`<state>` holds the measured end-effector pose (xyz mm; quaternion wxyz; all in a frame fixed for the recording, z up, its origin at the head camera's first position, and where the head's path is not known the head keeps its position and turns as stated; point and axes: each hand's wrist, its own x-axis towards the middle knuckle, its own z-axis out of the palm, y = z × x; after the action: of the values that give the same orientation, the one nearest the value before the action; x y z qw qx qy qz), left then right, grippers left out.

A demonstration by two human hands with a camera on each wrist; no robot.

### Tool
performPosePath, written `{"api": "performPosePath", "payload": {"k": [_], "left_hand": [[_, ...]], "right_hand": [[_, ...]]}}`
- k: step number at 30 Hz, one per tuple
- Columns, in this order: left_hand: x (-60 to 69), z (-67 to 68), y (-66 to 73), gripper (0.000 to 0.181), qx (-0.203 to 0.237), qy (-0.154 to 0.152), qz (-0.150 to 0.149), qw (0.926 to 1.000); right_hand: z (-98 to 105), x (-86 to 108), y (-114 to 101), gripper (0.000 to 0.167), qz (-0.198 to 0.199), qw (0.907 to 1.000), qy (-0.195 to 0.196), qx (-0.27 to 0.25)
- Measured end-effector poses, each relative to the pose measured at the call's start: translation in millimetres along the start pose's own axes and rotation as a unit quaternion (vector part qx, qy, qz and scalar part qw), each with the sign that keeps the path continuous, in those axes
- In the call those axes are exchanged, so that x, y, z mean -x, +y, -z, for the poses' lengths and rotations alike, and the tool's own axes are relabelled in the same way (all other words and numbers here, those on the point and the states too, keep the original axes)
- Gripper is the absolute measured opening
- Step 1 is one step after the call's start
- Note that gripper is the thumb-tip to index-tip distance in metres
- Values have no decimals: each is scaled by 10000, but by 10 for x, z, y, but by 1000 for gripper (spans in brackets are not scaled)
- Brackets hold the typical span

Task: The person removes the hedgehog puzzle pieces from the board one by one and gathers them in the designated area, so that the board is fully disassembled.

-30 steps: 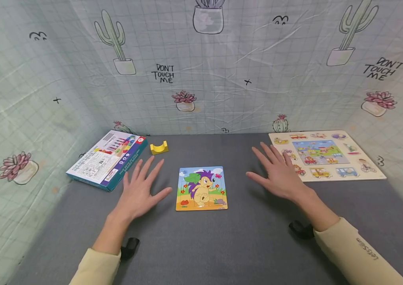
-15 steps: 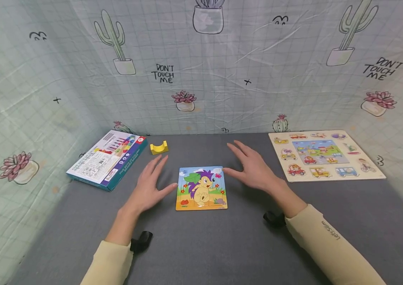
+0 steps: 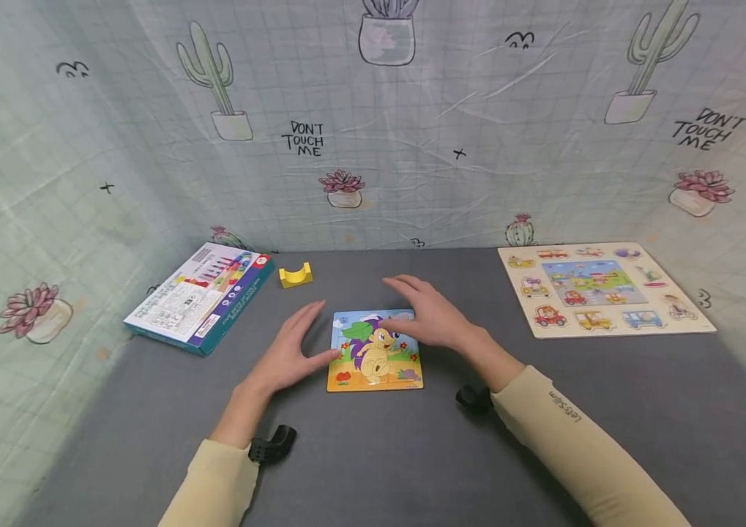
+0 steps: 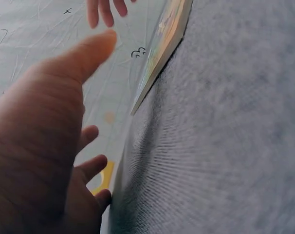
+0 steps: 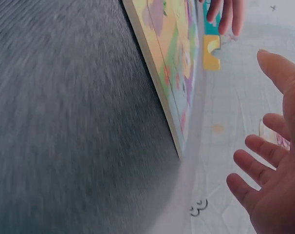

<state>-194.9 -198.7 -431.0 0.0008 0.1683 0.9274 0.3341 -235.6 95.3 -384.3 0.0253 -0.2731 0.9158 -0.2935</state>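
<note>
A square hedgehog jigsaw puzzle lies flat on the grey table, its pieces in their frame. My left hand hovers at the puzzle's left side, fingers extended and thumb near the left edge. Above the upper right corner is my right hand, its thumb over the picture. In the left wrist view, the left thumb stands apart from the puzzle. The right wrist view likewise has a gap between the right thumb and the puzzle. Neither hand holds anything.
A boxed toy set lies at the back left, with a yellow arch block beside it. A wooden vehicle puzzle board lies at the back right. Cactus-print cloth hangs behind and at the sides.
Both hands have moved inward toward the hedgehog puzzle, the left one rightward and the right one leftward until its thumb overlaps the picture. The puzzle has stayed in place.
</note>
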Motion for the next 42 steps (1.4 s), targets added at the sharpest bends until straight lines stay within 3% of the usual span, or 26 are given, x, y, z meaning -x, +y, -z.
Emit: {"api": "performPosePath", "payload": {"k": [8,15,25,42], "left_hand": [[-15,-57,-48,91,-72,-113,-93,9999],[-27,-61,-68,88,-191,-121,-354,9991],[-32,-70,-68,85,-377,-255,-554,9974],[4,-47,-65,80,-462,-403,-594,9963]], "right_hand": [[-124,-111,-84,80,-94,9995,-289,-63],[-198,-239,-117,76,-55,9988,-480,-43],[-359,-383,-144,66,55,9968,-714,-365],[-439,-514,-281,58,-177,9940,-1055,245]]}}
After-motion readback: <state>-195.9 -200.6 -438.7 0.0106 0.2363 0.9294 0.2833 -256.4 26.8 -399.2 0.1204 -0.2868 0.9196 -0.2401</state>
